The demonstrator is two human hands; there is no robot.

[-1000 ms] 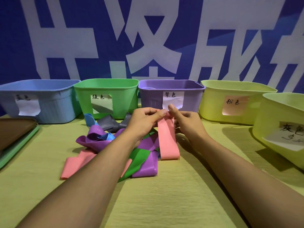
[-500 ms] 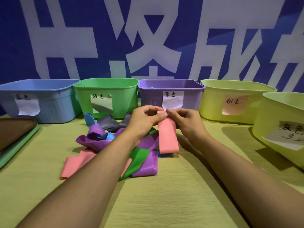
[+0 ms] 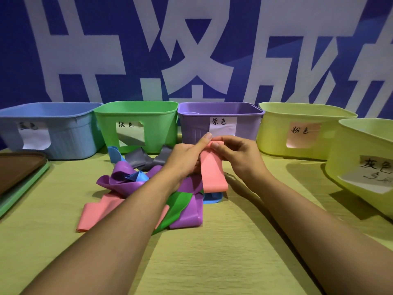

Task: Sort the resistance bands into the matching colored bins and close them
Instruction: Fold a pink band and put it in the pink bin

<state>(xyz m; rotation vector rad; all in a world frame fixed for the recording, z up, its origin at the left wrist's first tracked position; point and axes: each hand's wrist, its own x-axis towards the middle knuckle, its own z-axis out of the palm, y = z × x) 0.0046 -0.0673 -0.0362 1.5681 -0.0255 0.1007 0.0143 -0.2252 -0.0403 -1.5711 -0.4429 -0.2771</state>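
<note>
Table [image 3: 212,262] yellow-green wood-grain, bins [image 3: 136,126] along blue banner wall [image 3: 127,50]

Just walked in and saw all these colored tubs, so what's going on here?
A person is sorting resistance bands by color. Both hands, left hand and right hand, pinch the top of a pink band that hangs above the mixed pile on the table. Five open bins line the back; the one labeled pink sits to the right. Lids lie stacked at the left edge.
</note>
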